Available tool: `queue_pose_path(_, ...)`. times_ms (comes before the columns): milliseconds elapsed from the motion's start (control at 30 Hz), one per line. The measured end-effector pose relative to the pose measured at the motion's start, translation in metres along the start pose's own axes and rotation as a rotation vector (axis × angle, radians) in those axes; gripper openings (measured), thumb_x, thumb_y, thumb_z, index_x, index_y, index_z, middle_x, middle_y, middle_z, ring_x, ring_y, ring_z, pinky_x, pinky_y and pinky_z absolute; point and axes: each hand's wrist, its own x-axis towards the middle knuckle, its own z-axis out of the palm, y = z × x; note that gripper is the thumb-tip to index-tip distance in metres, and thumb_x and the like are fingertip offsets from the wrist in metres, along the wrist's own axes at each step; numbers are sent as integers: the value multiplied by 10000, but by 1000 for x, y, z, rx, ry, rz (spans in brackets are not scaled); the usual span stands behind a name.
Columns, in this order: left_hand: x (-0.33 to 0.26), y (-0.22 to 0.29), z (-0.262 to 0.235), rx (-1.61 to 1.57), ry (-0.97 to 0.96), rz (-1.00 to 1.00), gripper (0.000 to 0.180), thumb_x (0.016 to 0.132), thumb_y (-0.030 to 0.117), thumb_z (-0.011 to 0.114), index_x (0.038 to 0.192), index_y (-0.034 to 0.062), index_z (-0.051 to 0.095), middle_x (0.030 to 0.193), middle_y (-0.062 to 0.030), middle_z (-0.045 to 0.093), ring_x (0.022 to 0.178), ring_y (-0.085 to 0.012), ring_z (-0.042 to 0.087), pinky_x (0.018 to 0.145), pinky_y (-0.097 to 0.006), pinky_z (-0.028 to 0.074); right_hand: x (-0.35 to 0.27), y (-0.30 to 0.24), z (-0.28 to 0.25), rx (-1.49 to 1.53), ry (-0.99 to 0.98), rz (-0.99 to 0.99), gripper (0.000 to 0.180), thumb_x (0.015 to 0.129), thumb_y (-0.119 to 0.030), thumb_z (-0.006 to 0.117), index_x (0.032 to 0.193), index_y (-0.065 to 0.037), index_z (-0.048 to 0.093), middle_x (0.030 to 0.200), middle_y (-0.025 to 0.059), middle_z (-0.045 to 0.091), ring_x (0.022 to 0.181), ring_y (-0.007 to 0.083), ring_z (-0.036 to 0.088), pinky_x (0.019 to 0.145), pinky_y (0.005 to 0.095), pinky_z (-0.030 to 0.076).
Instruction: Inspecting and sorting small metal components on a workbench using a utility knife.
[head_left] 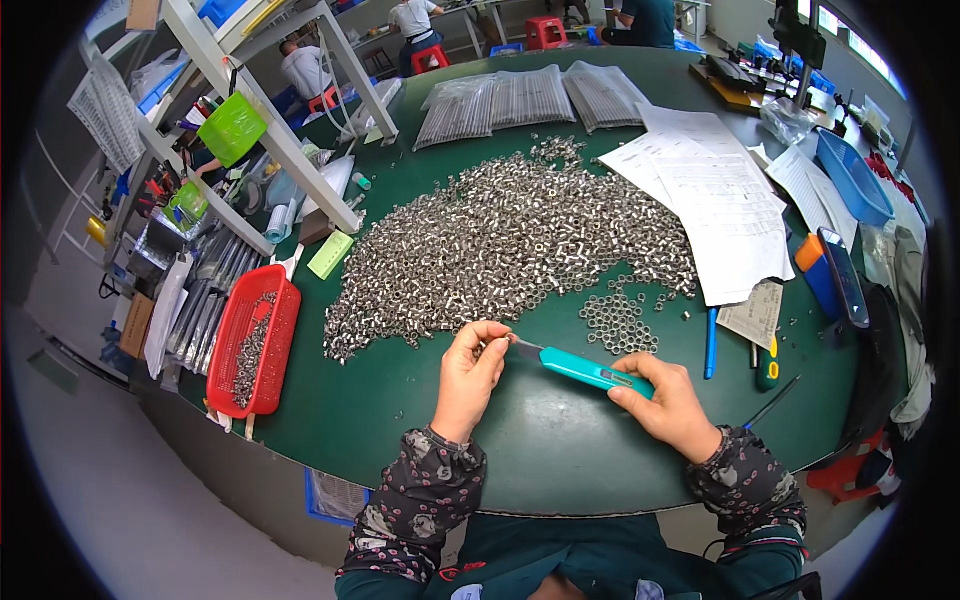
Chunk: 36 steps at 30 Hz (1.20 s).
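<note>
My left hand is closed in a pinch over the near edge of the pile. Between its fingertips is a small metal ring, mostly hidden by them. A teal utility knife is gripped by its handle in my right hand. Its extended blade points left, with the tip at the left fingertips. Beyond both hands spreads a large heap of small silvery metal rings on the green table. To the right of the heap, a small flat group of rings lies apart, just beyond the knife.
At the left stands a red basket holding some metal pieces, near a pale green box. Paper sheets cover the right side, near a blue pen and phone. Bagged rods lie at the back; people sit beyond.
</note>
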Motion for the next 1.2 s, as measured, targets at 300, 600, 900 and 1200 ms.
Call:
queue_pose_path(300,-2,-5,0,169,-25,100,106,859,31,515,962,25,539,839,-8,566,534,2,366,426,-145,266,1,-2,-2,24,-56,76,248,757,-207,645,907,-18,586,704,137,600,590,234,578,539,312,432)
queue_pose_path(600,-2,2,-5,-109,-51,-127,109,854,63,539,955,25,560,803,-28,580,503,5,373,417,-139,280,0,-3,2,-311,260,-282,256,723,-186,673,898,-24,581,765,134,595,628,289,583,547,354,451)
queue_pose_path(900,-1,3,-2,-134,1,-136,114,863,49,517,971,26,544,818,-33,583,488,16,353,387,-132,254,0,-1,-2,-101,22,5,264,745,-222,652,905,-24,581,734,154,598,637,296,586,563,349,449)
queue_pose_path(1200,-2,0,-2,-8,-47,-78,119,861,53,523,975,27,548,802,-10,570,494,14,341,394,-138,243,3,-4,-4,-46,-74,65,256,749,-224,647,891,-20,585,730,149,597,643,289,591,569,349,448)
